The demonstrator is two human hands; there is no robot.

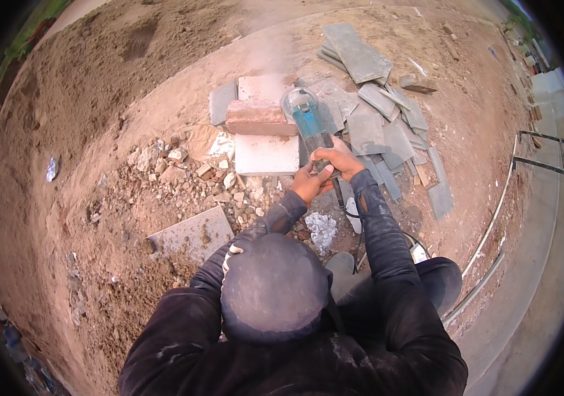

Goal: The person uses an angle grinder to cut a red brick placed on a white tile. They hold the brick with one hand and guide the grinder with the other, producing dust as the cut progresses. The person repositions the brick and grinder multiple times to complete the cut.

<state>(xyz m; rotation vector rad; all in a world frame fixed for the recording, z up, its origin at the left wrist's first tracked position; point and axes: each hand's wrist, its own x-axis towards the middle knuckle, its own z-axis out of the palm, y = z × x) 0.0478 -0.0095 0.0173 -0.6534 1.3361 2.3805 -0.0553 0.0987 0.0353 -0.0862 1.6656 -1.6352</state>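
Observation:
Both my hands grip a teal and grey angle grinder [307, 119] with a clear round guard at its front. My right hand [338, 160] wraps round its grey body, and my left hand [310, 183] is closed on the rear end, near the black cable. The guard is beside a reddish block [255, 119] lying on pale slabs [265, 155]. Pale dust rises above the blocks; the disc's contact point is hard to make out.
Grey tile pieces [374, 138] lie piled at the right, with rubble [163, 162] to the left and a loose slab [193, 234] nearer. Crumpled foil [321, 231] sits below my hands. A concrete strip [526, 277] and a metal frame [539, 162] run along the far right.

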